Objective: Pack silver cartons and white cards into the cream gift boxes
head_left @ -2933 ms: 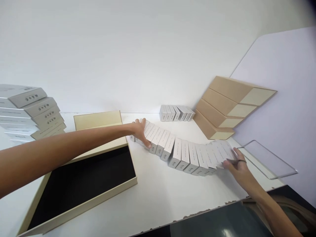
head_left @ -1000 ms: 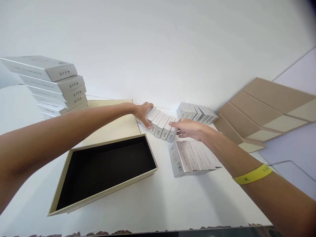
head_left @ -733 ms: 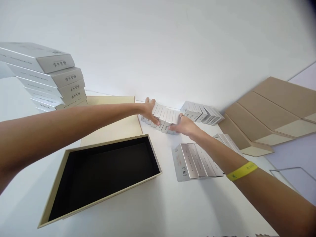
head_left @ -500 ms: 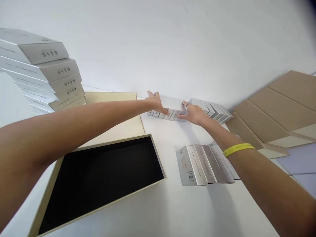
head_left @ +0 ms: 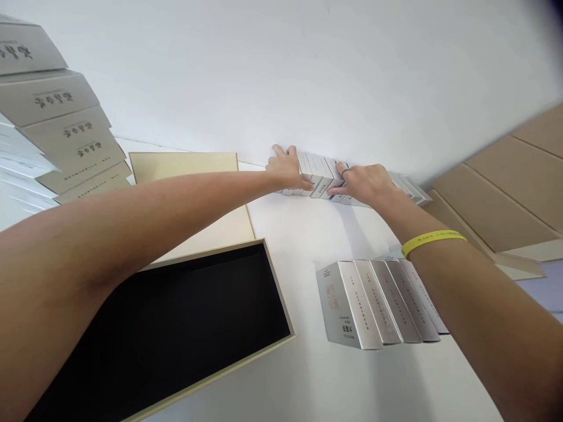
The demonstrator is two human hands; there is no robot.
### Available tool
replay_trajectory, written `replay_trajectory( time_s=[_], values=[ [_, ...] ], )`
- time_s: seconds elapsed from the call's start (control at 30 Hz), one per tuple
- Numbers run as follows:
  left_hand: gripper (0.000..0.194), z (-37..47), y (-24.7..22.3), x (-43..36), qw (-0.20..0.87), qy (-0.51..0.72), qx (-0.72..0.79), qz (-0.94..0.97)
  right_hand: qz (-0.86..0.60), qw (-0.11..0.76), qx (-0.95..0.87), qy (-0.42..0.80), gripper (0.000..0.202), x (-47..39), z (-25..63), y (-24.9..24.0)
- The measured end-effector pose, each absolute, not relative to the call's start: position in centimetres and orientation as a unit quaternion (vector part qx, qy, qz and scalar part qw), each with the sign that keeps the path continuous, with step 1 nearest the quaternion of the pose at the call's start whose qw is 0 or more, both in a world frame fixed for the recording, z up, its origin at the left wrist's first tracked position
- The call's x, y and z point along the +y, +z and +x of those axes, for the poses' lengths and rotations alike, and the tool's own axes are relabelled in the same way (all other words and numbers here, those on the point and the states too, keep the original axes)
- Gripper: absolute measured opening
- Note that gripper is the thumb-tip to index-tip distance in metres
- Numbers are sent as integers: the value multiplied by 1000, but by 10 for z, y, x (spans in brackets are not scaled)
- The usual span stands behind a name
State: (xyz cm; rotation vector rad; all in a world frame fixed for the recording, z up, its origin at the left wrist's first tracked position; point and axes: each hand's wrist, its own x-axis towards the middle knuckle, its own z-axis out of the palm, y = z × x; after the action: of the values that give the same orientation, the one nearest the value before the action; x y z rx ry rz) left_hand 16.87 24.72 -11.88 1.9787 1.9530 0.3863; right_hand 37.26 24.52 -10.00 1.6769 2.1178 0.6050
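At the foot of the wall stands a row of slim white boxes with small dark print on their front ends. My left hand grips the left part of this row, its thumb in front and its fingers over the top and back. To its right, my right hand, with a dark ring and a yellow wristband, is closed on the same row in a similar way. Some boxes are hidden behind the hands. Below my left forearm lies a large open box with a cream rim and a black inside.
Nearer to me, below the right wrist, silver-grey boxes stand side by side. A tall stack of white boxes rises at the left. Behind the black-lined box lies a cream panel. Brown boards lean at the right.
The view has shifted slightly. Both hands have moved a little rightward in the picture, still on the white row, and my right hand now covers more of the boxes at its right end.
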Motion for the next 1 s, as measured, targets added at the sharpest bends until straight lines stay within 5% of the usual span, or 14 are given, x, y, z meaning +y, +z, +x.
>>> replay_trajectory(
  time_s=[0.33,0.63,0.73,0.87,1.0],
  values=[
    [118,170,-118,248,182,156,638,732,599,195,754,185,59,239,379,-88],
    [106,147,-96,252,207,93,602,765,619,162,753,153,70,205,356,-69],
    [94,145,-94,248,193,98,591,777,630,130,755,127,73,162,362,-39],
    [108,143,-88,231,164,106,601,775,719,6,695,29,53,87,406,-9],
    [101,131,-70,189,156,99,555,811,800,-81,594,-21,54,24,471,-28]
  ],
)
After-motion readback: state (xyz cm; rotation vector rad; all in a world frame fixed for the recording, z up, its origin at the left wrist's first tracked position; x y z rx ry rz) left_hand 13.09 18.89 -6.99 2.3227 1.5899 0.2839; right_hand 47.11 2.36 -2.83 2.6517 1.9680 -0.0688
